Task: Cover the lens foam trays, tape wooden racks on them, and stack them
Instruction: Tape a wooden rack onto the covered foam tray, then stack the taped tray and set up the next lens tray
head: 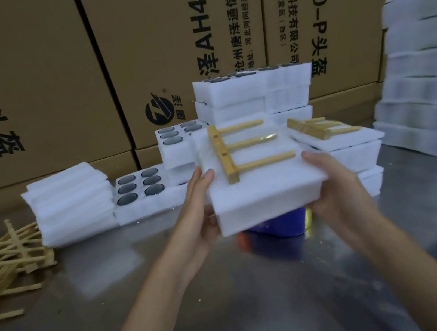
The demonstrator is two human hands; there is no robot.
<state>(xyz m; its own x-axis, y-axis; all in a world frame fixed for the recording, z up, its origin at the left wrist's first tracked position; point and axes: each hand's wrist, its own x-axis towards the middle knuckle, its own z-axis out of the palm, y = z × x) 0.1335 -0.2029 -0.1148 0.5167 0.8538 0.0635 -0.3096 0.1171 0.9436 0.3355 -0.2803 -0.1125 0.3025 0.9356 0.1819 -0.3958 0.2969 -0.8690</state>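
Both hands are on it — the left hand (200,211) and right hand (334,184) grip the covered foam tray (255,188) by its sides, fingers curled under, thumbs on top, lifted above the metal table (234,306). A wooden rack (240,150) lies on its lid, apparently under clear tape. Just behind to the right — a stack of finished trays (352,150), rack on top. Loose racks (4,265) lie far left.
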